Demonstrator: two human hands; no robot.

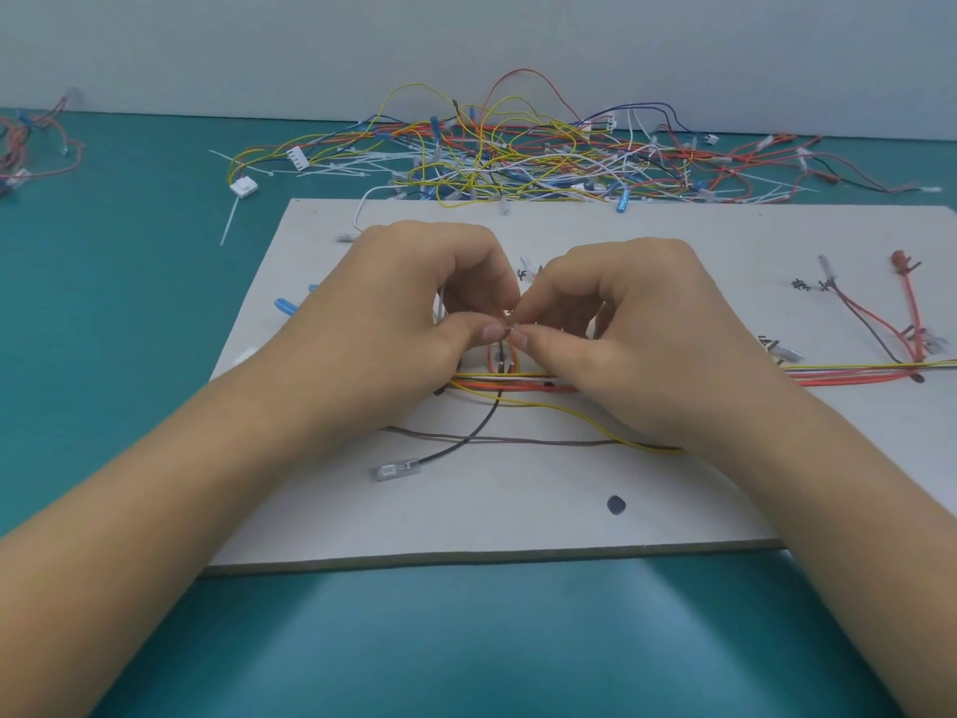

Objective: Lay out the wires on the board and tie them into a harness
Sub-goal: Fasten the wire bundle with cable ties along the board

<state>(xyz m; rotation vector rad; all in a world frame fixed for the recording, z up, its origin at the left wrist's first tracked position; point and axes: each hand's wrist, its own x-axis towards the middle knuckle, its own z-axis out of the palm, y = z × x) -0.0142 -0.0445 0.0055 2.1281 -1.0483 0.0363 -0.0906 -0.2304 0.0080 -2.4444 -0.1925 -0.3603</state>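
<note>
A white board [518, 500] lies on the teal table. Across its middle runs a bundle of yellow, red, white and black wires [839, 373] towards the right edge. My left hand [409, 313] and my right hand [637, 323] meet above the bundle's middle, thumbs and forefingers pinched together on a small white cable tie [510, 330] that loops around several wires. A black wire with a clear terminal [396, 470] and a grey wire [518, 440] lie loose nearer to me. The wires under my palms are hidden.
A big tangle of coloured wires and white cable ties [518, 152] lies behind the board. Red and black wires with terminals [890, 313] branch off at the board's right. More wires [31, 147] lie at the far left. A dark spot [615, 504] marks the board.
</note>
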